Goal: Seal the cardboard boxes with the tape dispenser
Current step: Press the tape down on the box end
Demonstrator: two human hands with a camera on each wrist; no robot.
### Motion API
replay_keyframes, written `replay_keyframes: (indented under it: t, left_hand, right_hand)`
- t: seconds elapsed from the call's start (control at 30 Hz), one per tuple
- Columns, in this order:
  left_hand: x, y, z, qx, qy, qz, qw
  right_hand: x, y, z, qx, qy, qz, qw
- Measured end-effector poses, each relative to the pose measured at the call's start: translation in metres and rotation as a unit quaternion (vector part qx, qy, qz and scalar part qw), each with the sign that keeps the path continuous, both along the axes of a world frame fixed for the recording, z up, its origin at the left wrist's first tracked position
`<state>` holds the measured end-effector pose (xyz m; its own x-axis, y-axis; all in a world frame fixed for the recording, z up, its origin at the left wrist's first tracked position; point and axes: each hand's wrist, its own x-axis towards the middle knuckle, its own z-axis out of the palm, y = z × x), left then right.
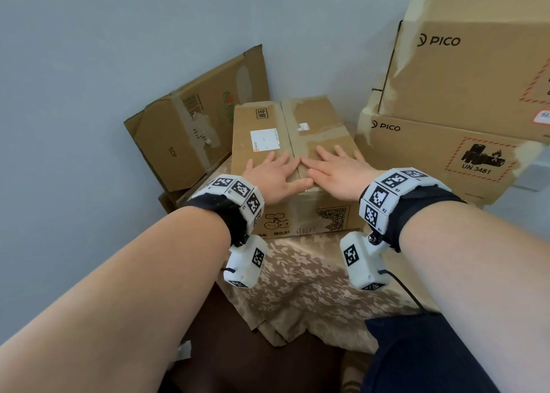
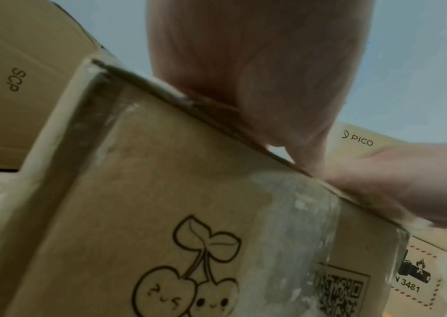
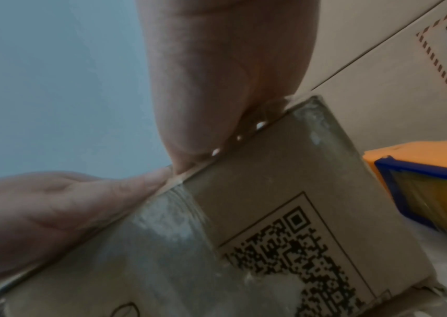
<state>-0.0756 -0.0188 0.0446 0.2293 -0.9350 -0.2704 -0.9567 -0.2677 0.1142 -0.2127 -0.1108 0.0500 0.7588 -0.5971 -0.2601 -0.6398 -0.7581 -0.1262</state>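
A small brown cardboard box (image 1: pixel 300 116) with a cherry drawing and a QR code on its front stands on a floral cloth. Its two top flaps are down and meet at a centre seam with old tape marks. My left hand (image 1: pixel 275 174) lies flat on the left flap near the front edge, fingers straight. My right hand (image 1: pixel 337 169) lies flat on the right flap, and the two hands' fingertips meet at the seam. The wrist views show the palms (image 2: pixel 257 64) (image 3: pixel 230 75) pressing on the box's top edge. An orange and blue tape dispenser (image 3: pixel 428 193) lies right of the box.
A worn box marked SCP (image 1: pixel 190 136) leans against the wall at the left. Two large PICO boxes (image 1: pixel 440 157) (image 1: pixel 476 65) are stacked close on the right. The floral cloth (image 1: pixel 303 276) covers the table down to its near edge.
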Motion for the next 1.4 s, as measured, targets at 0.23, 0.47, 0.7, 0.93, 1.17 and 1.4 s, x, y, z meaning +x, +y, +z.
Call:
replay_keyframes:
  t: [0.23, 0.47, 0.7, 0.93, 1.17, 1.4]
  left_hand:
    - [0.003, 0.002, -0.014, -0.011, -0.035, -0.024, 0.999]
    - [-0.005, 0.004, -0.016, -0.035, -0.079, -0.032, 0.996]
    - [-0.012, 0.005, -0.02, -0.049, -0.162, -0.043, 0.985]
    - [-0.017, 0.005, -0.017, -0.043, -0.223, -0.067, 0.972]
    - [-0.016, 0.007, -0.014, -0.029, -0.242, -0.078, 0.967]
    - [0.0, 0.017, -0.001, 0.003, -0.227, -0.078, 0.971]
  right_hand:
    - [-0.003, -0.002, -0.014, -0.013, 0.002, 0.008, 1.0]
    - [-0.006, 0.0, -0.021, -0.043, -0.028, 0.009, 0.999]
    - [-0.007, 0.0, -0.026, -0.059, -0.051, 0.005, 0.997]
    - [-0.007, 0.001, -0.028, -0.069, -0.055, 0.006, 0.996]
    - [-0.009, 0.004, -0.025, -0.063, -0.05, 0.011, 0.997]
    - [-0.021, -0.001, -0.014, 0.042, -0.148, -0.048, 0.987]
